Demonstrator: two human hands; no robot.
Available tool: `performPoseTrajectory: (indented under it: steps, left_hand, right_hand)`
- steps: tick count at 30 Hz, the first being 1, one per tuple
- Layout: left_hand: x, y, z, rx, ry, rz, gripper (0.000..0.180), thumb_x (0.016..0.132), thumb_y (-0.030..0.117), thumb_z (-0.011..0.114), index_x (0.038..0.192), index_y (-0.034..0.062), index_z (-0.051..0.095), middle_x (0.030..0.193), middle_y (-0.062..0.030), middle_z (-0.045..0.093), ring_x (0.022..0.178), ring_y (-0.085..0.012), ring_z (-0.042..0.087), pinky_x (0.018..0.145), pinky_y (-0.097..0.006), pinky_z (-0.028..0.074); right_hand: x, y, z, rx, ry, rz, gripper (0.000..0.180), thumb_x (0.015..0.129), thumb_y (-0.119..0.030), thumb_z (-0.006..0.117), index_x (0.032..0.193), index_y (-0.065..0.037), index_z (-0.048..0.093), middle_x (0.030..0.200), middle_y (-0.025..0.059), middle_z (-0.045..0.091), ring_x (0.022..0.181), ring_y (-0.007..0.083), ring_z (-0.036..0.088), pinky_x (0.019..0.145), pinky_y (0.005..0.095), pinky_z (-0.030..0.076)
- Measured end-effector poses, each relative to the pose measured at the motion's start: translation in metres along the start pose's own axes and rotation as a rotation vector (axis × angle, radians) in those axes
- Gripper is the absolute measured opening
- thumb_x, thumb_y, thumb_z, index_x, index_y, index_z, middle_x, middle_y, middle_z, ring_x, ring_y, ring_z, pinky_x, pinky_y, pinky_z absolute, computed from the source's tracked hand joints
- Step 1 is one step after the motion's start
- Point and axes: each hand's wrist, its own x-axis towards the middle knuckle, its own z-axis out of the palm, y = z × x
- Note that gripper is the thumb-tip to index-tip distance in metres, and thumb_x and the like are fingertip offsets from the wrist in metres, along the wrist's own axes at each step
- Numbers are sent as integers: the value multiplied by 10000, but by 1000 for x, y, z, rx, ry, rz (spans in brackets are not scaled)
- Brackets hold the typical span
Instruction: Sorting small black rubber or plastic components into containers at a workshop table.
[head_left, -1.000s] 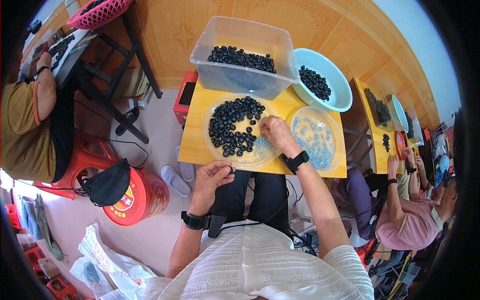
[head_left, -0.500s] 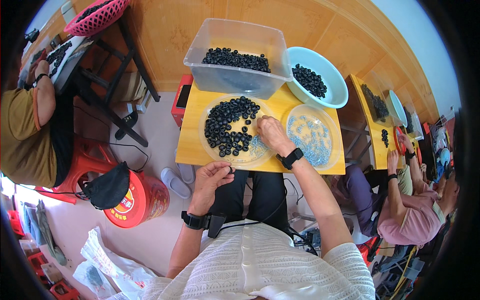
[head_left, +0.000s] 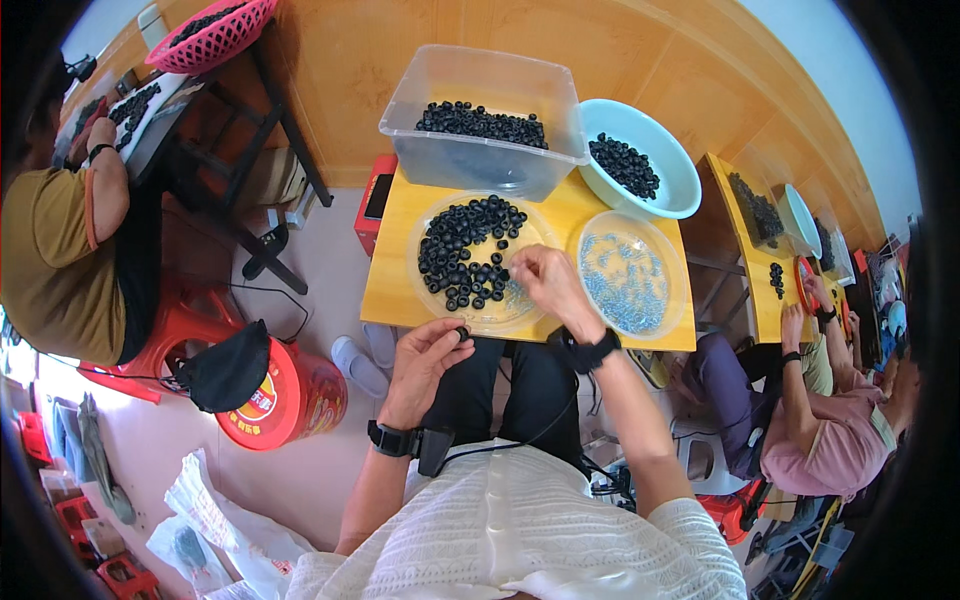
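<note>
Near the table's front edge, my left hand (head_left: 422, 375) pinches a small round black piece (head_left: 462, 333) with a hole in it between thumb and fingers. My right hand (head_left: 556, 288) hovers over the right side of a clear round tray (head_left: 512, 322), fingertips pressed together; whatever they hold is too small to make out. Many similar black ring-like pieces (head_left: 470, 225) lie in that tray, with some tiny shiny pieces at its right under my hand. To the right, a second clear round tray (head_left: 683, 285) holds tiny bluish, shiny pieces (head_left: 625, 285).
Behind the trays stand a clear plastic bin (head_left: 480, 168) and a light blue basin (head_left: 682, 180), both with black pieces. A red bucket (head_left: 285, 410) sits at left. Co-workers sit at a dark table on the left and a yellow table (head_left: 765, 300) on the right.
My right hand has lifted slightly from the tiny pieces, its fingertips drawn together. My left hand has turned a little, showing the black piece more plainly. The whole view has shifted slightly.
</note>
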Motion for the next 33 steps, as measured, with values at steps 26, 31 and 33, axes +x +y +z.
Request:
performPoseTrajectory:
  steps: [26,31,33]
  left_hand:
    - [2,0,4,168,-277,-152,154,826,3,584,979,-13,589,920,-83,619,818,-161,624,768,-279,528]
    - [5,3,5,65,-231,-79,152,837,18,574,987,0,576,933,-78,617,838,-163,620,782,-292,526]
    - [5,4,1,56,-214,-73,151,836,21,576,986,3,578,938,-79,618,837,-161,620,782,-293,526]
  right_hand:
    - [-81,-23,15,853,-348,357,110,784,-97,667,848,-60,585,729,-19,592,630,31,544,523,185,456]
    - [-35,-4,7,357,-35,30,85,808,-81,596,836,-9,631,741,42,629,634,114,579,552,273,470]
    - [-3,3,-3,42,115,43,106,769,-15,558,838,16,631,782,138,641,675,227,615,615,332,476]
